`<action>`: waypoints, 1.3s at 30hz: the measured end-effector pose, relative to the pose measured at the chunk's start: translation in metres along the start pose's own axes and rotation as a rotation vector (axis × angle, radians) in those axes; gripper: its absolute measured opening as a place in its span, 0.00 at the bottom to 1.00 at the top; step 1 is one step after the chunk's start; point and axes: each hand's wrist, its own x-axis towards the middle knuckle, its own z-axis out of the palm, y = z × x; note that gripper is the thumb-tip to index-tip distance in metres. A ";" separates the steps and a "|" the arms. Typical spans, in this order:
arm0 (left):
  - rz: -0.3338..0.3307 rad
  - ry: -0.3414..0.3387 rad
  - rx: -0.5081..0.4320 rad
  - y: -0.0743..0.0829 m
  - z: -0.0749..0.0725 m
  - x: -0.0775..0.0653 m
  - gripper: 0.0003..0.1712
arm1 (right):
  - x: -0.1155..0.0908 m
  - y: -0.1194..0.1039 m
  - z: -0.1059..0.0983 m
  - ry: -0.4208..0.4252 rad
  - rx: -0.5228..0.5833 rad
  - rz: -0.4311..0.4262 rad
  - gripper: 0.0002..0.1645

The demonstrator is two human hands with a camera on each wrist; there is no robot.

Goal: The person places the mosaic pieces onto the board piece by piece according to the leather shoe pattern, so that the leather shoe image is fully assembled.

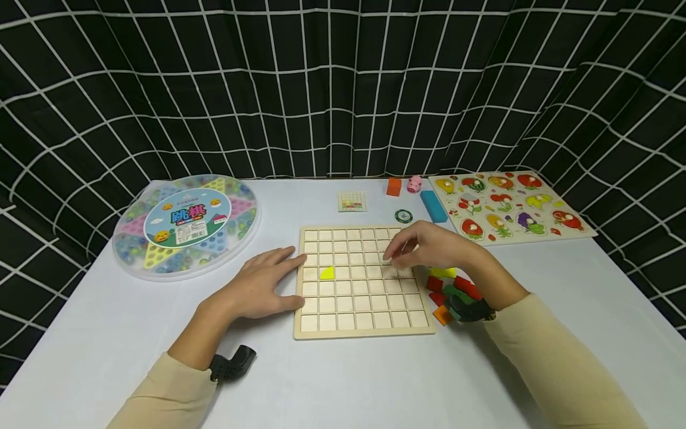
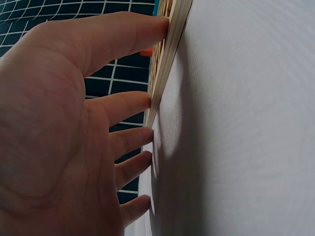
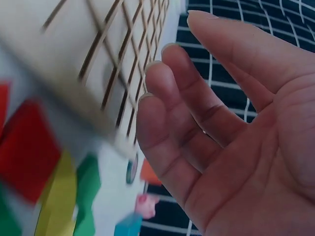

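Observation:
A wooden grid board (image 1: 354,287) lies flat on the white table, with one yellow quarter-round piece (image 1: 327,273) in a cell left of its middle. Along the board's left edge, my left hand (image 1: 262,286) rests its thumb and fingertips, fingers spread; the left wrist view shows the thumb (image 2: 133,34) against the wooden side. My right hand (image 1: 434,245) hovers over the board's right part. Its fingers (image 3: 189,132) bend loosely, and nothing shows between them and the thumb. Below that wrist, several red, green, yellow and orange pieces (image 1: 435,283) lie heaped beside the board, partly hidden by the wrist camera.
A round Chinese checkers box (image 1: 187,217) sits at the back left. Behind the board are a small pattern card (image 1: 351,201), a green-and-white chip (image 1: 404,216), an orange block (image 1: 393,187), a pig figure (image 1: 414,184) and a blue block (image 1: 433,206). A fruit-and-vegetable puzzle board (image 1: 509,210) lies back right.

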 end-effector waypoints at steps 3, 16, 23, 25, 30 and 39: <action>0.000 0.001 0.003 0.000 0.000 0.000 0.49 | -0.011 0.007 -0.005 0.001 -0.009 0.030 0.10; 0.000 0.000 0.013 -0.002 0.000 0.001 0.49 | -0.047 0.034 -0.019 -0.011 -0.063 0.181 0.11; 0.005 0.003 0.002 -0.001 0.001 0.000 0.49 | -0.047 0.042 -0.015 0.028 -0.160 0.232 0.12; 0.005 0.004 0.002 0.000 0.001 0.000 0.49 | -0.046 0.043 -0.015 0.031 -0.177 0.238 0.12; 0.002 0.005 0.000 -0.001 0.002 0.001 0.49 | -0.044 0.043 -0.013 0.029 -0.197 0.247 0.13; -0.005 0.003 0.003 -0.002 0.002 0.001 0.49 | -0.040 0.042 -0.011 0.023 -0.212 0.222 0.11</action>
